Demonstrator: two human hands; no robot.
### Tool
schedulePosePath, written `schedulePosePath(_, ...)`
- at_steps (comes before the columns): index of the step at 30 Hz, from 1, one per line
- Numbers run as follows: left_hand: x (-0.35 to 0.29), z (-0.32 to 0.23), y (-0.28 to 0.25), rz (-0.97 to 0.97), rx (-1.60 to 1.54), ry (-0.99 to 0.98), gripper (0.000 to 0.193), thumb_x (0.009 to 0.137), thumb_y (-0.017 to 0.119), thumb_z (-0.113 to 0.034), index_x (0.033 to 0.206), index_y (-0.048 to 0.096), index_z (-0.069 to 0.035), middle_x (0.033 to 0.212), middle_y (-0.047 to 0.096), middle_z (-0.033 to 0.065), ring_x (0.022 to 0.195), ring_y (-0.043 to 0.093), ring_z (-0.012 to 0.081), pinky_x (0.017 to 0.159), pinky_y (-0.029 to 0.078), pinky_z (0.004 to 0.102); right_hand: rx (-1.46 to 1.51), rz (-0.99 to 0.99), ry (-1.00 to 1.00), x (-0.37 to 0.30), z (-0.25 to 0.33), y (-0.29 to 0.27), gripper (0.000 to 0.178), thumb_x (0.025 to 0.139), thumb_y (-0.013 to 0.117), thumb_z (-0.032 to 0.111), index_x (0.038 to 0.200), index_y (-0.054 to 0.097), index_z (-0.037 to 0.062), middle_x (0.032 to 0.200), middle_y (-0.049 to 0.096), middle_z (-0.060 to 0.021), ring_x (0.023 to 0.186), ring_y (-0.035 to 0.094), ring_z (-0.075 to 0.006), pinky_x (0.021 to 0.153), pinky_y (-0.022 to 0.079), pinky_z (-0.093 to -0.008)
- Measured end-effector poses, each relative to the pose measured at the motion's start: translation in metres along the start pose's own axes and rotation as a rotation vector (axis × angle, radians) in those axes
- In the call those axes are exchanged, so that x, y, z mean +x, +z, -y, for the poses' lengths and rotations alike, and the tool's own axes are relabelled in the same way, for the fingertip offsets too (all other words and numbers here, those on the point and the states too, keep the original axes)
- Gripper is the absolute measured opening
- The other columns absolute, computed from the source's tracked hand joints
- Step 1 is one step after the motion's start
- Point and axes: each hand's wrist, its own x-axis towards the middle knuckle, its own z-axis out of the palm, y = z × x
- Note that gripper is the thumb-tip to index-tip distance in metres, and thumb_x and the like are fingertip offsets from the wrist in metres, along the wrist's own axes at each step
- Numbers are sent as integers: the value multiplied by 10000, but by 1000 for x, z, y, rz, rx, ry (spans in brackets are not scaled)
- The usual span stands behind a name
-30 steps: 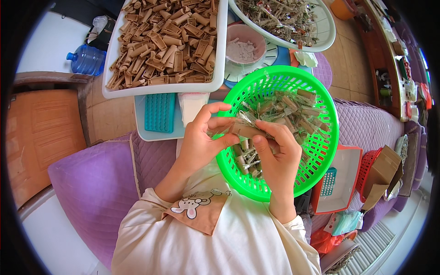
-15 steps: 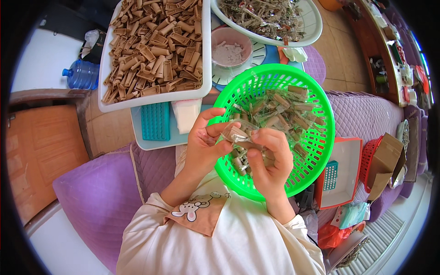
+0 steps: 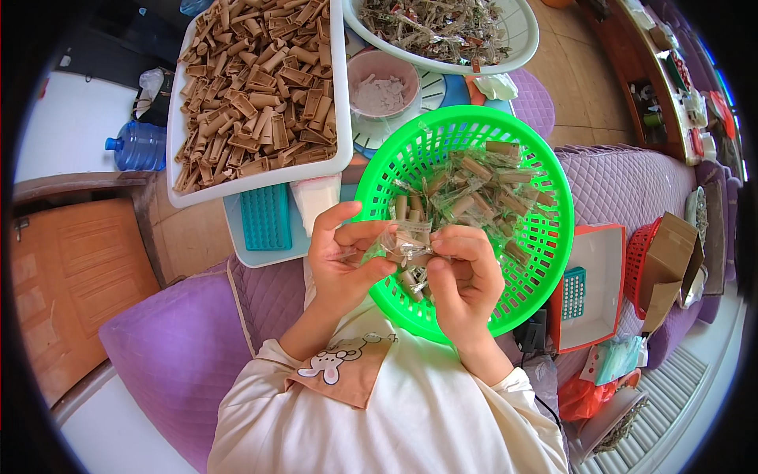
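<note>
My two hands meet over the near left part of a green plastic basket [image 3: 557,261]. Between them is a small clear plastic packet [image 3: 407,246] with shiny silvery bits showing in it. My left hand [image 3: 345,254] pinches its left side, the forefinger and thumb closed on the film. My right hand [image 3: 467,278] pinches the right side between thumb and forefinger. Fingers hide part of the packet, so I cannot tell all it contains. Below and beyond, the basket holds several similar clear packets [image 3: 482,189] with brown pieces inside.
A white tray [image 3: 343,103] heaped with brown half-round pieces stands far left. Beyond the basket are a pink bowl [image 3: 412,93] and a white basin [image 3: 523,49] of small wrapped items. A teal grid tray [image 3: 264,217] lies left; an orange-edged box [image 3: 596,261] sits right.
The packet has turned and spread between my fingers, its silvery part now nearer the middle. My hands stay almost in place; the whole view has shifted slightly.
</note>
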Motion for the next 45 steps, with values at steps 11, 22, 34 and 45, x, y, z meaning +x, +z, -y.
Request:
schedulePosePath(11,-1,3,2,-33,-15,58,669,696,692,-9,1227,287,-40,1048,574,159,956,576,218,802,485,320,167,49,-39,-2,-10,2,183,744,492,-124,905,502,-38,992,469,-130,764,532,-127,582,485,-220)
schedulePosePath(22,1,4,2,-8,98,155,718,690,696,-7,1258,258,-41,1067,563,170,981,564,237,836,473,345,49,-25,59,-2,-2,1,175,761,514,-99,923,520,-35,953,520,-113,781,555,-128,616,480,-208)
schedulePosePath(34,11,-10,6,176,628,36,585,648,741,-88,1161,466,-29,987,619,118,909,606,197,760,502,284,-401,191,93,25,22,-18,95,730,600,-5,823,581,-4,762,558,-103,608,579,-200,501,461,-266)
schedulePosePath(45,11,-13,25,113,725,-301,365,791,545,-4,1147,469,-33,887,647,118,748,628,134,632,503,248,-779,474,67,32,30,-22,97,748,586,90,783,562,3,739,517,-134,628,549,-315,562,449,-388)
